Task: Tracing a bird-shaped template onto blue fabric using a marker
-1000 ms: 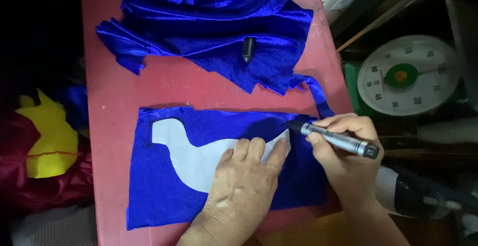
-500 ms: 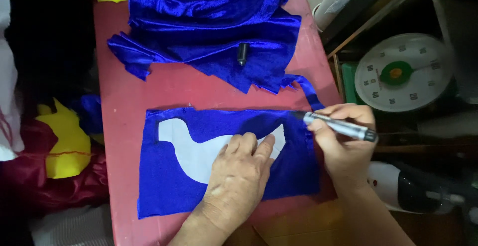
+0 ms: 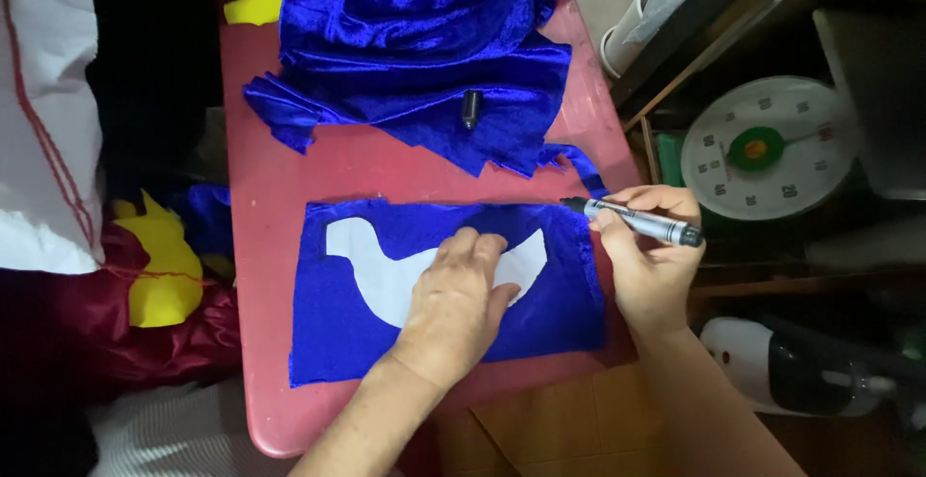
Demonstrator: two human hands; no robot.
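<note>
The left hand (image 3: 458,294) is lying flat and unclenched, pressing a white bird-shaped template (image 3: 386,270) onto a blue fabric piece (image 3: 338,342). The right hand (image 3: 651,255) is gripping a marker (image 3: 637,221), tip at the fabric's upper right corner. Both are resting on a red tabletop (image 3: 386,163), which is also carrying a blue velvet heap (image 3: 415,43) with a marker cap (image 3: 472,109). A round white scale (image 3: 767,149) is sitting to the right; yellow fabric (image 3: 164,265) is lying to the left.

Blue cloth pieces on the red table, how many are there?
2. One flat blue piece lies under the white bird-shaped pattern, pressed by the left hand. One crumpled blue heap sits at the table's far end; it may hide more pieces.
</note>
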